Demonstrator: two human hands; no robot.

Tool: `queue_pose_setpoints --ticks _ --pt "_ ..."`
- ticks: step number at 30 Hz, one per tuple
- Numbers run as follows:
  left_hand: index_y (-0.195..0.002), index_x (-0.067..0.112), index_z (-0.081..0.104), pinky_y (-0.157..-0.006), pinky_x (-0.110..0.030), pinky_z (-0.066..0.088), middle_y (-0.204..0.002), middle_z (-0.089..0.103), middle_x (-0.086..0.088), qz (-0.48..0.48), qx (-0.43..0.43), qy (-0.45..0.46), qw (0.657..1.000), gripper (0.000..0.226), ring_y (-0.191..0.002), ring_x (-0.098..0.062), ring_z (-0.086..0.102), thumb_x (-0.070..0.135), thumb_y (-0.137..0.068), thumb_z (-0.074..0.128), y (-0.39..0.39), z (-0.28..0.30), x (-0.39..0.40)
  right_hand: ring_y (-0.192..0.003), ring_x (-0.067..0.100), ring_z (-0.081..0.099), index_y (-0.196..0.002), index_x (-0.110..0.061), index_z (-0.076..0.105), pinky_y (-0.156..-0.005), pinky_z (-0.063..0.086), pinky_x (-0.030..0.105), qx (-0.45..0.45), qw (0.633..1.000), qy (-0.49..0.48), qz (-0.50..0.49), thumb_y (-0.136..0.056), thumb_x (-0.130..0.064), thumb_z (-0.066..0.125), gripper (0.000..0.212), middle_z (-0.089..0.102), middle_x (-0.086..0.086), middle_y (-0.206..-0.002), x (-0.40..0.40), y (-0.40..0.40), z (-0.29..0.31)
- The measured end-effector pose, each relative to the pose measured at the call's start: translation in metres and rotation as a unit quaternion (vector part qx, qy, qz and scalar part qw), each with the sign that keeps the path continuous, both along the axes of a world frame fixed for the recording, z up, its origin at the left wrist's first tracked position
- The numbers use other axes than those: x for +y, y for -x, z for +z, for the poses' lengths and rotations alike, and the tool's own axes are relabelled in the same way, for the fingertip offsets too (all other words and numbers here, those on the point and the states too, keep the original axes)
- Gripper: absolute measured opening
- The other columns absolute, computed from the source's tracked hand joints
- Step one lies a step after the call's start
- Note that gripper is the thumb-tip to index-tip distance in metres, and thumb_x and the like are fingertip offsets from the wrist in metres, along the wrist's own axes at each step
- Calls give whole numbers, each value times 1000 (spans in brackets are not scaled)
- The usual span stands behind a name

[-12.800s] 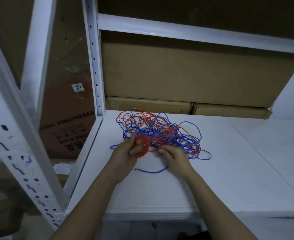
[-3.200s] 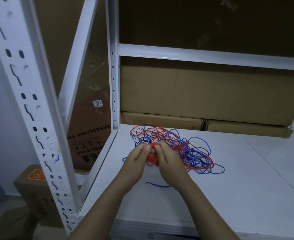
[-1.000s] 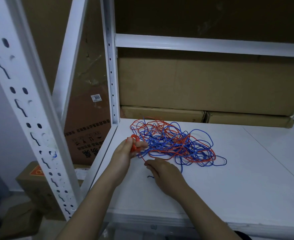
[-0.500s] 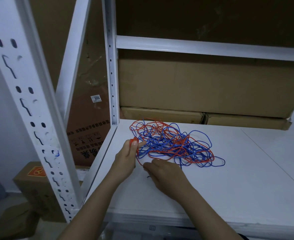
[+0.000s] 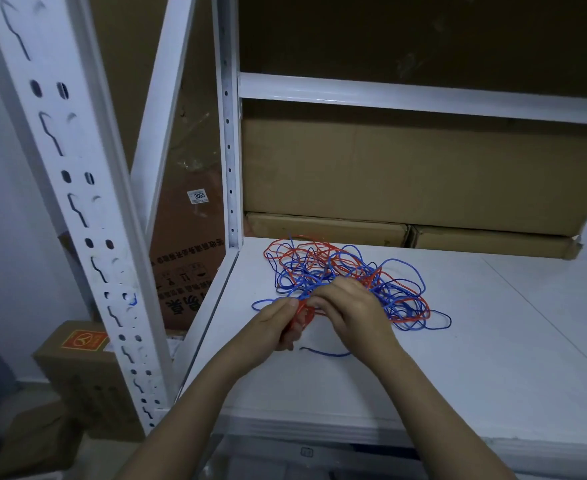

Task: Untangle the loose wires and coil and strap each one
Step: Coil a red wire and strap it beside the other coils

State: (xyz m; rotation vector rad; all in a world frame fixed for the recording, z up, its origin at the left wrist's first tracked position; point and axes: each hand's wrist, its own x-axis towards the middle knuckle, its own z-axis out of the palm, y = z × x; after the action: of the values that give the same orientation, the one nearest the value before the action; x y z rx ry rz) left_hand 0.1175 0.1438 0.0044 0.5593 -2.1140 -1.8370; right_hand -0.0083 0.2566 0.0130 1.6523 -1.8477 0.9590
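A tangle of red and blue wires [image 5: 340, 271] lies on the white shelf board [image 5: 458, 358] near its back left corner. My left hand [image 5: 271, 327] grips a small red coil [image 5: 300, 315] at the tangle's front edge. My right hand [image 5: 350, 308] sits right beside it, fingers curled, pinching red wire at the coil. A loose end of blue wire [image 5: 323, 352] lies on the board just below both hands.
White slotted rack posts stand at the left [image 5: 77, 202] and at the shelf's back corner [image 5: 229, 150]. Cardboard boxes [image 5: 406, 174] line the back of the shelf. More boxes [image 5: 80, 362] sit on the floor at the left.
My right hand has come up from the board to meet the left hand at the red coil. The left hand with the coil has dropped a little toward me.
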Motion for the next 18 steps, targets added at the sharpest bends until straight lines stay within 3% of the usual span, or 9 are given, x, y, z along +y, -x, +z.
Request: queue_pose_setpoints --ticks 2,4,7,10,13,18 --pt "-82 11 46 -58 -20 46 -53 38 4 -37 49 -58 996 32 -46 -10 33 32 -102 33 -2 6 3 -81 20 59 -92 -6 70 -75 47 28 -165 986 3 35 -94 -10 54 16 65 4 -86 -1 -8 -6" --pt "-77 11 48 -59 -23 45 -52 31 5 -63 97 -119 986 34 -43 -9 23 37 -95 37 -5 11 6 -93 11 58 -102 -10 69 -82 42 17 -270 962 4 45 -98 -9 49 20 65 -3 -97 -2 -18 -10" --pt "-66 14 53 -54 -23 44 -49 27 5 -75 134 -243 958 36 -37 -6 18 40 -89 42 -6 13 12 -84 -1 52 -96 -27 65 -75 37 12 -378 922 5 84 -102 -24 36 29 56 -19 -88 0 -31 -12" --pt "-62 13 51 -47 -21 41 -44 26 6 -73 166 -358 916 36 -33 -4 20 38 -88 42 -3 13 18 -81 -4 49 -89 -33 51 -73 35 9 -380 922 5 78 -98 -34 30 24 51 -18 -84 1 -46 -14" --pt "-67 12 46 -43 -20 40 -43 27 5 -67 184 -400 895 34 -31 -4 21 37 -90 40 2 10 27 -75 -1 50 -85 -30 45 -67 35 10 -361 932 20 34 -100 -35 31 21 51 -10 -79 0 -51 -19" --pt "-74 9 51 -51 -20 47 -53 47 1 27 155 -260 953 39 -43 -10 36 31 -101 33 7 -2 41 -68 0 47 -77 -30 39 -63 33 14 -366 931 -4 -17 -103 -22 32 28 47 -9 -73 3 -44 -25"
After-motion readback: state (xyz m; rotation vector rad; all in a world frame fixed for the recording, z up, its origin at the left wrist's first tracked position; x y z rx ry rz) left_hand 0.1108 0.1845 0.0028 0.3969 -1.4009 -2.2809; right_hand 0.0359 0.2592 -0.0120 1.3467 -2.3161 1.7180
